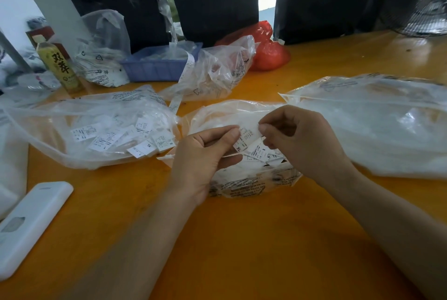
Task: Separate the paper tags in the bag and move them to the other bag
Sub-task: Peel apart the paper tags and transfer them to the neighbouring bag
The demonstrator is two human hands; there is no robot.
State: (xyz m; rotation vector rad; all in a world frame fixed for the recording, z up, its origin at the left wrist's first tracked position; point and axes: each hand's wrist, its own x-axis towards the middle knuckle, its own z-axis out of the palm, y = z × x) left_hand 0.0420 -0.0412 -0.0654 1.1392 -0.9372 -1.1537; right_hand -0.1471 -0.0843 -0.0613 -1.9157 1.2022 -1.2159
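Observation:
A clear plastic bag (251, 186) with printed text lies in the middle of the orange table, with several white paper size tags inside its open mouth. Over that bag my left hand (205, 154) and my right hand (302, 140) both pinch one white paper tag (249, 134), left fingers on its left edge, right fingers on its right edge. A second clear bag (92, 130) lies flat to the left and holds several loose tags marked L, XL and M.
A big clear bag (377, 130) of white material lies at the right. Behind stand a blue basket (157, 67), a crumpled clear bag (217, 70), a red bag (266, 50) and a bottle (60, 65). A white remote (31, 224) lies at the front left.

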